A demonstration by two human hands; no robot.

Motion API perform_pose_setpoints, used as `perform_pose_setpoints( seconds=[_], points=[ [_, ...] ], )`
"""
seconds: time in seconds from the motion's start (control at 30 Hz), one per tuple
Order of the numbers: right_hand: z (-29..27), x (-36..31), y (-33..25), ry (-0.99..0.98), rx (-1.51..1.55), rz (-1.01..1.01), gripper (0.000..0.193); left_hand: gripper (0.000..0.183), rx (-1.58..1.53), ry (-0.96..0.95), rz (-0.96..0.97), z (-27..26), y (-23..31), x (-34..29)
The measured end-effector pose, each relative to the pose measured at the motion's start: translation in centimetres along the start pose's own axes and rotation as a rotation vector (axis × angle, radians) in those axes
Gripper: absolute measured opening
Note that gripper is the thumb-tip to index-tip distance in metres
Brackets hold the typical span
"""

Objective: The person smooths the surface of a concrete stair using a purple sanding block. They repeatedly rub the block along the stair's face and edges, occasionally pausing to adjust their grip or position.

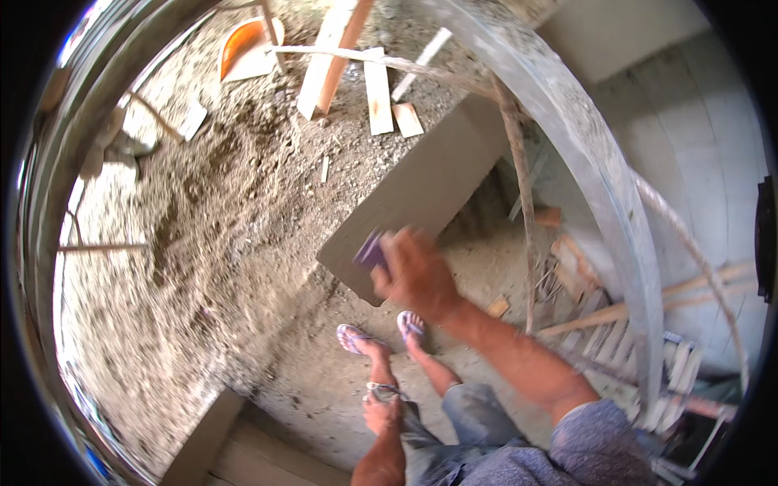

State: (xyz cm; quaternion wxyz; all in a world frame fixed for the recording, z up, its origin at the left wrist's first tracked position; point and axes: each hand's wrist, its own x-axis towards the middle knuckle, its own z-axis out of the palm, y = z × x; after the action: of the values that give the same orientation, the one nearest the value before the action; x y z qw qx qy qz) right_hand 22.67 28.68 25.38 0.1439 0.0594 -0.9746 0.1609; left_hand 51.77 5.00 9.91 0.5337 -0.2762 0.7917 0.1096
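My right hand (pixel 417 274) is closed on a small purple block (pixel 371 253), sponge-like in look. Motion blurs both, and I cannot tell whether the block is a sponge or a float. It is over the near end of a long, smooth grey plastered ledge (pixel 413 190), seemingly against its surface. Down by my left knee, my left hand (pixel 381 415) has its fingers curled. A pale, thin curved thing (pixel 384 390) shows at its fingers, too small to name.
Rough soil (pixel 235 202) lies left of the ledge, with wooden boards (pixel 377 91) and an orange-and-white scoop-like container (pixel 250 53) beyond. A wooden pole (pixel 519 178) and a long pale beam (pixel 587 138) cross on the right. Scrap wood (pixel 575 263) is piled there. Another grey ledge (pixel 203 433) stands lower left.
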Motion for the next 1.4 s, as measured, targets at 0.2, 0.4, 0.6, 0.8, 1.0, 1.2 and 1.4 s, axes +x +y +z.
perform_pose_setpoints(
  seconds=[0.2,0.4,0.6,0.8,1.0,1.2,1.4],
  points=[
    [-2.9,4.0,3.7,0.121,0.013,0.239,0.038,0.092,-0.007,0.017,0.032,-1.1,0.7,-0.4],
    [0.6,2.8,-1.9,0.054,0.033,-0.011,0.033,0.094,0.034,-0.002,0.04,-2.0,1.6,0.0],
    [-4.9,7.3,8.1,0.142,0.148,0.574,0.022,0.096,0.028,-0.018,0.005,-2.8,1.5,0.1],
    [2.3,4.1,-3.5,0.089,0.1,-0.045,0.028,0.094,0.044,0.002,0.057,-3.4,2.2,0.4],
    [-2.4,8.6,10.7,0.069,-0.187,0.538,0.02,0.091,0.021,0.018,0.067,-3.8,0.8,0.2],
    [-0.4,6.4,-2.6,0.042,0.173,0.008,0.033,0.089,0.001,-0.003,0.017,-4.0,1.0,0.7],
    [0.1,5.4,5.8,-0.009,-0.166,0.293,0.023,0.091,-0.033,-0.018,0.011,-3.7,0.1,0.1]
  ],
)
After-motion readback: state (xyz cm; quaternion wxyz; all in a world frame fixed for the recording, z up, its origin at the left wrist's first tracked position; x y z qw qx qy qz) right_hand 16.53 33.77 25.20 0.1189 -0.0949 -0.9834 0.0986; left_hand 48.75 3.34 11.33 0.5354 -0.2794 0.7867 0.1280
